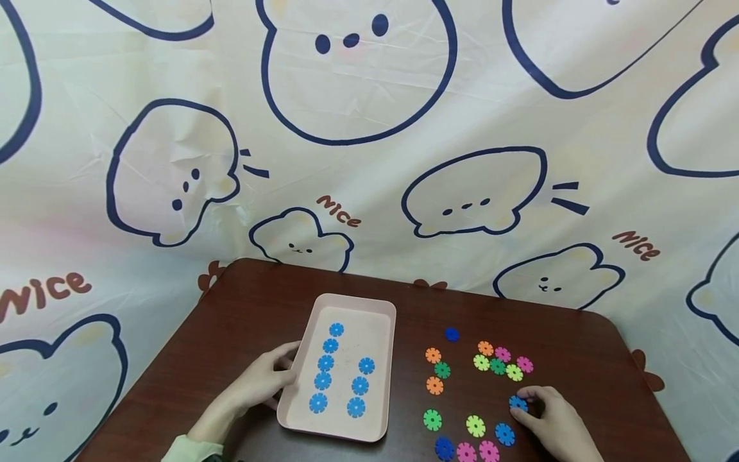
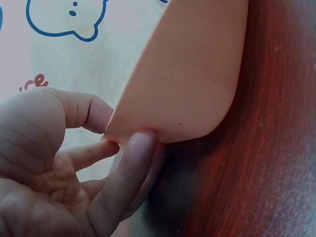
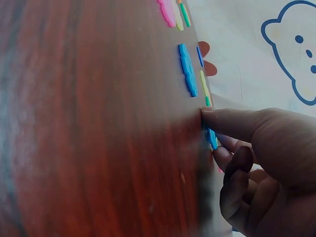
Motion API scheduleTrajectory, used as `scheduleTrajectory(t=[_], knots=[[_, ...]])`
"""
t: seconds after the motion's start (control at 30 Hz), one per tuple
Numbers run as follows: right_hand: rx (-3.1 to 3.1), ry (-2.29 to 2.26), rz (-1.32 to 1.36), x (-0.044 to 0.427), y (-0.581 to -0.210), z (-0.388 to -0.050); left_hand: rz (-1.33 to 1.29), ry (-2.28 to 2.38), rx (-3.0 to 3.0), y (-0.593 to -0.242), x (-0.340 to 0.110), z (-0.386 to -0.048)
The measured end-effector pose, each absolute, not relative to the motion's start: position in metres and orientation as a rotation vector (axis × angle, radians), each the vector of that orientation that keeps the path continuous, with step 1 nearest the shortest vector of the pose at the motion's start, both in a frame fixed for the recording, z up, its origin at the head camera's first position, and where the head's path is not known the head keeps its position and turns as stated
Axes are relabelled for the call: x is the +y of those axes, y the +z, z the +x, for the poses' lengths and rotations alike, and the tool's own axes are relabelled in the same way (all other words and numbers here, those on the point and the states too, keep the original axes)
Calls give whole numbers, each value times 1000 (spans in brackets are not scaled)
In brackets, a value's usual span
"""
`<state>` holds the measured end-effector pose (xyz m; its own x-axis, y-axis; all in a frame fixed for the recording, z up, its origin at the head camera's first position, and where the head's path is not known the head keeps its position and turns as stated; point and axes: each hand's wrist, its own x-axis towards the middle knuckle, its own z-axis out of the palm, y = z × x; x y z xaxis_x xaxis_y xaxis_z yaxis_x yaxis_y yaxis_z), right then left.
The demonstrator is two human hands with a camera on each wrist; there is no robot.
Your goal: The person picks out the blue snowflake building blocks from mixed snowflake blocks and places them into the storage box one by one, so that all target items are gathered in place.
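Note:
My left hand (image 1: 267, 378) grips the left edge of a pale pink tray (image 1: 383, 359); in the left wrist view the thumb and fingers (image 2: 140, 148) meet its rim and side wall (image 2: 187, 84). Inside the tray lie two columns of light blue notched discs, the longer column on the left. Right of the tray, my right hand (image 1: 557, 420) pinches a light blue notched disc (image 1: 518, 403) between thumb and fingers. In the right wrist view this disc (image 3: 212, 137) shows nearly edge-on, partly hidden by the fingers. Another light blue disc (image 1: 505, 434) lies on the table just nearer to me.
Loose notched discs spread over the dark brown table (image 1: 277, 295) right of the tray: orange (image 1: 433, 355), green (image 1: 432, 419), yellow-green (image 1: 476, 426), pink (image 1: 489, 451) and dark blue (image 1: 444, 448). A cartoon-printed cloth (image 1: 369, 173) hangs behind the table.

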<state>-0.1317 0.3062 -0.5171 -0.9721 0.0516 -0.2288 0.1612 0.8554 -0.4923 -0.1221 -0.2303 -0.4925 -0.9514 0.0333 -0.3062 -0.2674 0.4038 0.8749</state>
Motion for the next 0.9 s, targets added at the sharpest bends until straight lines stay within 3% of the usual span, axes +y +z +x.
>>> scheduleTrajectory(t=[0.9], knots=[[2823, -776, 189, 305, -516, -132, -179, 1583, 2375, -492, -232, -122]])
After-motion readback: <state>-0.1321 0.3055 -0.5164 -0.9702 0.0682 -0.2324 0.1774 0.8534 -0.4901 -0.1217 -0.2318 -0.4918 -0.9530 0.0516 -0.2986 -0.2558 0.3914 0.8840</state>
